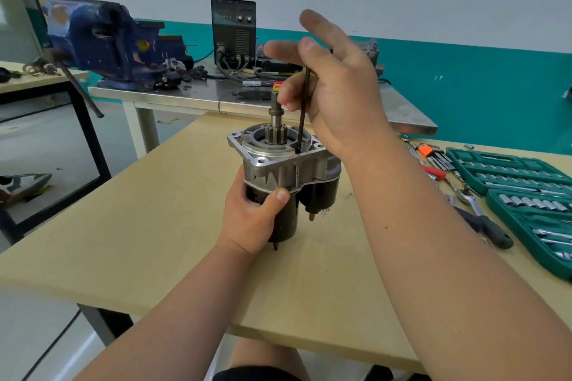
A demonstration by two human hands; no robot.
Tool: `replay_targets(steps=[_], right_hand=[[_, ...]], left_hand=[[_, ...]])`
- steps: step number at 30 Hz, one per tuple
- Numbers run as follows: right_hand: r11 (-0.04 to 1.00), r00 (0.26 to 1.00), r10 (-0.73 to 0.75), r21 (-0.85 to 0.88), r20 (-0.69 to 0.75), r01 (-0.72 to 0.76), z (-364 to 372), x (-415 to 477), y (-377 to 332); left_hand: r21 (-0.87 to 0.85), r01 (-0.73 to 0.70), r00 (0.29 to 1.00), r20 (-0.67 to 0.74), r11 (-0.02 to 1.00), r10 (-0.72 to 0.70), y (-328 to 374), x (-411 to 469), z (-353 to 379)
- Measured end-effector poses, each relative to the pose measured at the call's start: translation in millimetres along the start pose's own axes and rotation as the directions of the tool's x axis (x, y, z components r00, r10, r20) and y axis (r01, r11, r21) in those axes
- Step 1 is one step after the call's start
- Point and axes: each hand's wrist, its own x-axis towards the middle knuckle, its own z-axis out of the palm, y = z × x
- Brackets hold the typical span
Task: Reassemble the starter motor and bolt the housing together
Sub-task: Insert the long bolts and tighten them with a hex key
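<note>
Two hands on it: my left hand (pixel 250 219) wraps fingers round the black-and-aluminium starter motor (pixel 278 164), standing upright on the tan wooden worktop (pixel 148 226), to stop it twisting. My right hand (pixel 337 96) pinches the long black hex key (pixel 304 108), tip down at a housing bolt hole; spare fingers splayed.

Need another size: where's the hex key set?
In the head view, the hex key set lies on the table, right of the starter motor, beside the green socket case.
</note>
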Motion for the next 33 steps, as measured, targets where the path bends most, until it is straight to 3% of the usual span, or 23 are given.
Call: replay_targets(steps=[4,6,8,9,11,12,13,14,15,17,18,20,25,26,28,30,33], right_hand=[[0.935,0.975,0.204,0.279,0.089,-0.221,-1.5,1.3,-2.6],[0.926,0.968,0.221,0.285,0.117,-0.246,-1.6,0.3,-2.1],[0.985,0.992,0.115,0.124,0.06,-0.122,-1.6,0.0,-0.2],[0.998,1.0,0.008,-0.056,0.007,-0.008,-0.4,-1.2,1.9],[0.855,0.969,-0.24,-0.484,-0.053,0.185,5.8,-6.4,6.5],[0.758,0.947,-0.321,-0.608,-0.034,0.235,9.4,-9.3,8.8],[0.71,0.937,-0.349,-0.657,-0.018,0.252,11.6,-11.6,11.7],[0.726,0.946,-0.325,-0.647,-0.02,0.235,11.6,-12.8,12.6],[0.799,0.966,-0.256,-0.57,-0.039,0.189,9.6,-12.6,11.4],[0.965,0.998,-0.056,-0.258,-0.009,0.051,2.1,-10.6,4.4],[0.994,0.999,0.025,-0.108,0.04,-0.021,-1.8,-9.4,0.1],[0.997,0.993,0.078,-0.01,0.083,-0.077,-6.8,-9.2,-6.4],[0.905,0.974,-0.146,-0.421,-0.172,0.061,0.7,-11.0,-5.4],[0.933,0.977,-0.109,-0.358,-0.185,0.036,3.9,-11.6,-5.2],[0.994,0.992,0.098,-0.045,-0.085,-0.102,8.4,-11.3,-7.3],[0.95,0.971,0.239,0.204,0.015,-0.237,6.3,-8.5,-9.8],[0.864,0.959,0.281,0.429,0.024,-0.264,0.9,-7.8,-3.8]], left_hand=[[0.002,-0.004,1.0,0.005,1.0,0.004,0.2,-0.2,0.5],[-0.001,-0.006,1.0,0.005,1.0,0.006,-0.1,0.2,0.2],[-0.002,-0.011,1.0,0.012,1.0,0.011,-0.7,0.7,0.3],[-0.004,-0.011,1.0,0.016,1.0,0.011,-0.7,0.6,0.4],[-0.013,-0.011,1.0,0.017,1.0,0.011,-0.6,0.4,1.2],[-0.015,-0.011,1.0,0.016,1.0,0.011,-0.4,0.6,1.6],[-0.017,-0.012,1.0,0.016,1.0,0.012,-0.2,0.6,2.1],[-0.018,-0.014,1.0,0.018,1.0,0.014,0.1,0.5,2.4],[-0.02,-0.016,1.0,0.02,1.0,0.016,0.2,0.5,2.8],[-0.024,-0.014,1.0,0.018,1.0,0.014,0.3,0.6,2.2],[-0.022,-0.016,1.0,0.016,1.0,0.016,0.4,0.4,1.4],[-0.017,-0.016,1.0,0.014,1.0,0.017,0.6,0.1,0.6],[-0.005,-0.012,1.0,0.022,1.0,0.012,2.0,-0.4,2.7],[-0.005,-0.008,1.0,0.024,1.0,0.008,2.2,-0.8,3.1],[-0.009,-0.005,1.0,0.017,1.0,0.005,2.5,-0.9,2.8],[-0.018,-0.012,1.0,0.004,1.0,0.012,2.1,-1.1,1.5],[-0.029,-0.01,1.0,-0.015,1.0,0.01,1.1,-0.4,-0.5]])
